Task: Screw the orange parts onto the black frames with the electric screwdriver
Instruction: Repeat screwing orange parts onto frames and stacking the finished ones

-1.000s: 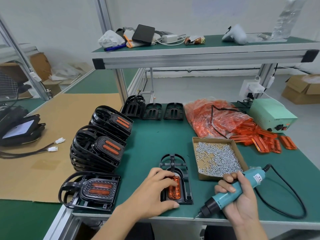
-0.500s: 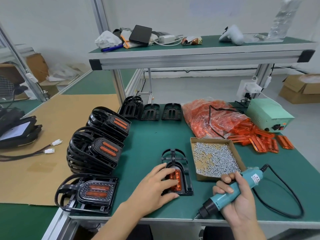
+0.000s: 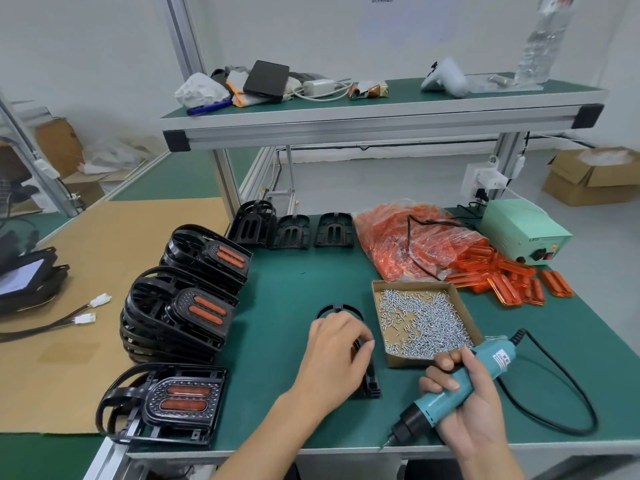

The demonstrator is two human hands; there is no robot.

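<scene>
From the head view, I judged the job partway through. Two stacks of finished frames (image 3: 194,299) with orange inserts stood on the left of the green bench (image 3: 294,282), and one more finished frame (image 3: 166,407) lay at the near-left corner. At the back, three bare black frames (image 3: 291,230) waited, still without orange.

My left hand (image 3: 332,358) lay over the frame in work (image 3: 367,379) at the near middle of the bench, fingers curled on its right edge. The hand covered the middle of it, so I could not tell whether an orange part sat in place or whether any screw was in.

My right hand (image 3: 464,403) was wrapped round the teal electric screwdriver (image 3: 453,389), bit pointing down-left near the front edge of the bench, apart from the frame, not yet on a screw.

The cardboard tray of screws (image 3: 422,320) sat just beside the frame, well filled. Behind it, the bag of orange parts (image 3: 412,240) and the loose orange parts (image 3: 512,275) spilling from it suggested plenty of work remained. I reckoned this frame needed fastening before it could join the stacks.
</scene>
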